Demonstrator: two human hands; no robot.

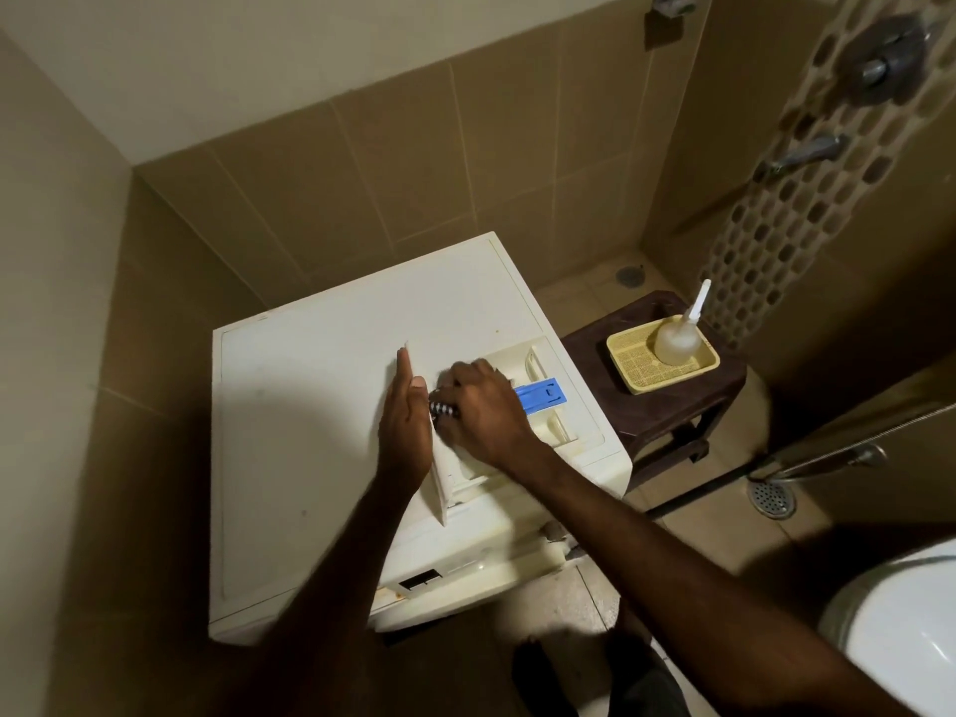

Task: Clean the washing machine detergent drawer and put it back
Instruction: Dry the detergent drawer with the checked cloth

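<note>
Right hand (478, 411) pinches what seems a brush (444, 409) inside the drawer (538, 401); left hand (406, 432), fingers pressed together, steadies its front.

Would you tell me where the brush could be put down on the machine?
Bare top lies left of the drawer, and behind it toward the wall. Crowded: the right edge, where both hands work; the stool's tray holds a bottle.

Washer top (310, 354): drawer (538, 406); stool (667, 406): tray (628, 377)
</note>
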